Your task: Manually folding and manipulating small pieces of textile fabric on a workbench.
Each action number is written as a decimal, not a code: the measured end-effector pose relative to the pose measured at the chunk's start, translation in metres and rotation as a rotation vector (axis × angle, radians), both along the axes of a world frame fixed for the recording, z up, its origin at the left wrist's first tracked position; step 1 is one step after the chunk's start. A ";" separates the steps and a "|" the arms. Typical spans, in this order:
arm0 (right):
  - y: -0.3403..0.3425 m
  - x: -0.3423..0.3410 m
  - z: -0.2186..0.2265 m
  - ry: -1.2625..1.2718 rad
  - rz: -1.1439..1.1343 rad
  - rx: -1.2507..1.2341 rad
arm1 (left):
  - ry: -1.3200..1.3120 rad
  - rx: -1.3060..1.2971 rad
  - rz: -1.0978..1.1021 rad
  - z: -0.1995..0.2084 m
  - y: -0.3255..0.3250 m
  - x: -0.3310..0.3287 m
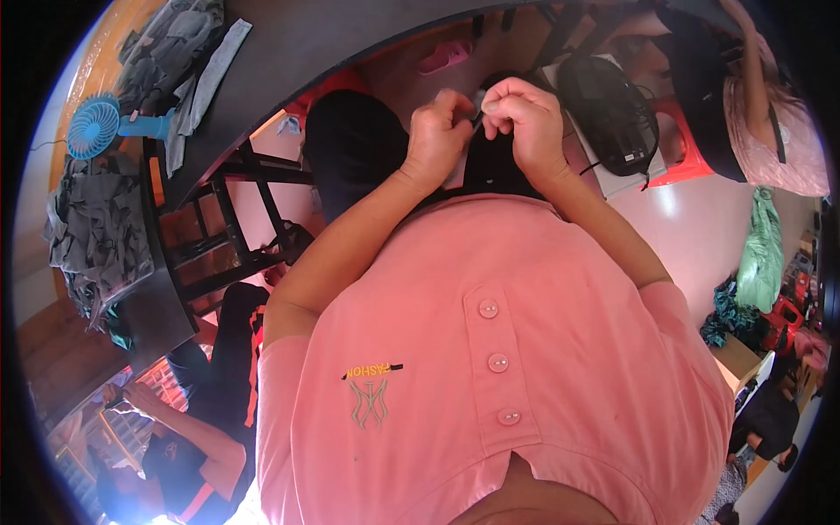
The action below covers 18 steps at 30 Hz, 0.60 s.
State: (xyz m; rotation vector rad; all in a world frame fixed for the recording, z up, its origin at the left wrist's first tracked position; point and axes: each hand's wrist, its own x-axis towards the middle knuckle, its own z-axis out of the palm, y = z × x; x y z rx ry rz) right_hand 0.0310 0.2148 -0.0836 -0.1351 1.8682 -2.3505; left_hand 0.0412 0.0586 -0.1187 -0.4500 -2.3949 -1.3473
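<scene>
Above my lap, my left hand (437,133) and my right hand (530,124) are close together with their fingers curled in. Both pinch at the fingertips, where a small, thin, greyish-dark item (478,99) shows between them. It is too small and too covered by the fingers to name. Below the hands are my dark trousers (348,144), and my pink shirt (420,289) fills the middle of the view.
A dark table (289,39) curves along the upper left, bearing grey cloth pieces (166,52) and a blue fan (94,125). Right of my hands, a black bag (608,114) lies beside a red stool (687,149). A pink slipper (444,58) is on the floor. Other people sit nearby.
</scene>
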 end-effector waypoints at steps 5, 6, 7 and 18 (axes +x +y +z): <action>-0.001 -0.001 0.008 0.003 -0.021 0.073 | -0.502 0.375 0.135 -0.004 -0.005 0.000; -0.001 0.002 0.005 -0.011 -0.020 0.112 | -0.500 0.373 0.134 -0.007 -0.007 -0.003; -0.004 0.004 0.001 -0.086 0.060 0.168 | -0.425 0.389 0.153 -0.011 -0.011 -0.006; -0.012 0.003 0.002 0.084 0.174 0.163 | -0.443 0.756 0.141 0.024 -0.002 -0.004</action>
